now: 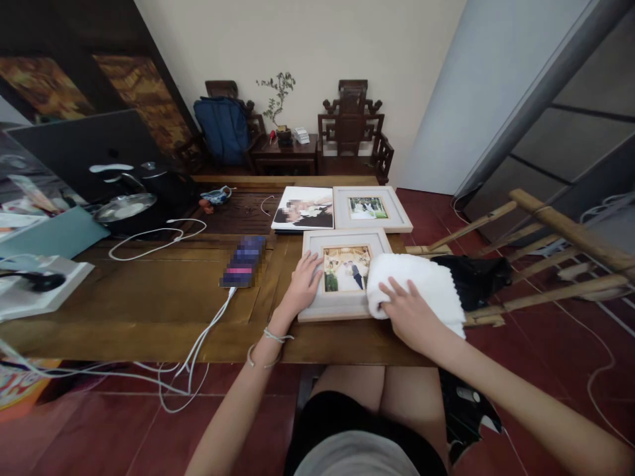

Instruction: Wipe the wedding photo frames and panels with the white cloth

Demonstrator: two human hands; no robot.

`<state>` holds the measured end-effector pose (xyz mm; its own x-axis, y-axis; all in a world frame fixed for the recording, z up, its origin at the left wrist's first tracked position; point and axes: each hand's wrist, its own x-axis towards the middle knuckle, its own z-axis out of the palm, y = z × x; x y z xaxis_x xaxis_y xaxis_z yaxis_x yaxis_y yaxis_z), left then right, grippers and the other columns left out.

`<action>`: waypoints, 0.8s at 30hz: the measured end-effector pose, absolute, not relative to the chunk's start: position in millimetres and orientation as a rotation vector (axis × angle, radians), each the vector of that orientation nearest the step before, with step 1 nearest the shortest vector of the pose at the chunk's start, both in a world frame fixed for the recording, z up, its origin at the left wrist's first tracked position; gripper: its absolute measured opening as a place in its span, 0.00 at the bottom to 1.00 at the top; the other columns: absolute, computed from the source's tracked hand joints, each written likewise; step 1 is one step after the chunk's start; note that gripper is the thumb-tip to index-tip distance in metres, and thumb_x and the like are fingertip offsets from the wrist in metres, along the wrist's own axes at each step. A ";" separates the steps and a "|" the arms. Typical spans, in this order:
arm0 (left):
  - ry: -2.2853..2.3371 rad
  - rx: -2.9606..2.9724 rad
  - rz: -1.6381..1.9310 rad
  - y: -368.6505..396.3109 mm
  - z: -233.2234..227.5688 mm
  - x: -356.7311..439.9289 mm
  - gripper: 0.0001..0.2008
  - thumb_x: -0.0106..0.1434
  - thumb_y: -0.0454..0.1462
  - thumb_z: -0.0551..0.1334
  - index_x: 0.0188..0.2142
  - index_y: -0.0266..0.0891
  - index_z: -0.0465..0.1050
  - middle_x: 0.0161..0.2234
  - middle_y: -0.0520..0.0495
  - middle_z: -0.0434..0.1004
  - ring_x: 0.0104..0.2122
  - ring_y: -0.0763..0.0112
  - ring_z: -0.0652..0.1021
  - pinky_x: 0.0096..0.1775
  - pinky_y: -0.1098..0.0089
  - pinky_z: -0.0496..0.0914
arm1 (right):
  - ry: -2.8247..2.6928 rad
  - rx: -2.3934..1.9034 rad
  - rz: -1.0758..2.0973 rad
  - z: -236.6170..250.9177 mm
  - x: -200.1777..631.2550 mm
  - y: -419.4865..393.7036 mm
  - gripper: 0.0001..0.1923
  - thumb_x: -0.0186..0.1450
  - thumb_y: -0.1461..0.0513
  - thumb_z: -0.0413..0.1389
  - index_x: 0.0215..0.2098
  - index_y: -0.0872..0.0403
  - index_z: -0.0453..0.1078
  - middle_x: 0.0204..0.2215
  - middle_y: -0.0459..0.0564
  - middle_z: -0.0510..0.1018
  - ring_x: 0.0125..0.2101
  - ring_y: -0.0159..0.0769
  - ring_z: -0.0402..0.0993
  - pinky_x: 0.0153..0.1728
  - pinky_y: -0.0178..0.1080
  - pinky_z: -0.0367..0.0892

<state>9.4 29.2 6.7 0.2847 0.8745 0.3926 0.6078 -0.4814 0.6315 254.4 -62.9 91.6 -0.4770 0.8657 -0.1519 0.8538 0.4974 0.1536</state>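
Observation:
A light wooden picture frame (310, 309) with a wedding photo lies flat near the front edge of the table. My left hand (303, 283) rests along its left side, fingers stretched out over the border. My right hand (407, 311) presses a folded white towel (429, 281) against the frame's right side, fingers bent into the cloth. The towel covers part of the right border and hangs past the frame towards the right. Behind, a second framed photo (367, 207) lies beside a white-edged photo panel (303, 210).
A phone (243, 262) with a white cable lies left of the frame. Farther left stand a kettle (161, 182), a lidded pot (126, 208) and a white power strip (44, 291). A bamboo rack (570, 231) and black bag (479, 281) are at the right.

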 end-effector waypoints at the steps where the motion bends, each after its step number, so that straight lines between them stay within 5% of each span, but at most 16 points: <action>1: 1.335 2.209 1.026 29.8 6.3 9.1 0.18 0.67 0.39 0.50 0.54 0.40 0.64 0.58 0.39 0.63 0.63 0.58 0.56 0.59 0.46 0.54 | 2.524 1.484 0.092 93.2 263.3 -60.5 0.21 0.56 0.74 0.47 0.42 0.58 0.74 0.58 0.62 0.64 0.60 0.58 0.52 0.54 0.63 0.50; 9: 1.316 2.148 1.040 33.6 6.1 8.2 0.18 0.68 0.41 0.49 0.54 0.41 0.65 0.58 0.41 0.64 0.63 0.59 0.57 0.60 0.48 0.53 | 2.704 1.276 -0.023 95.3 239.6 -33.1 0.19 0.54 0.74 0.48 0.40 0.59 0.75 0.57 0.61 0.65 0.61 0.56 0.51 0.55 0.63 0.51; 16: 1.397 1.845 1.068 39.2 4.1 7.6 0.24 0.70 0.44 0.39 0.55 0.42 0.65 0.59 0.44 0.63 0.62 0.63 0.58 0.61 0.54 0.53 | 2.937 1.042 0.048 74.9 175.9 -29.8 0.15 0.61 0.69 0.48 0.40 0.59 0.75 0.57 0.61 0.64 0.60 0.54 0.51 0.56 0.59 0.51; 24: 1.375 2.168 1.015 29.8 6.9 12.1 0.18 0.68 0.42 0.49 0.54 0.40 0.64 0.58 0.40 0.63 0.62 0.59 0.57 0.60 0.49 0.54 | 2.695 1.301 0.008 91.0 223.2 -48.4 0.18 0.57 0.73 0.48 0.39 0.58 0.75 0.57 0.61 0.65 0.60 0.58 0.52 0.56 0.62 0.50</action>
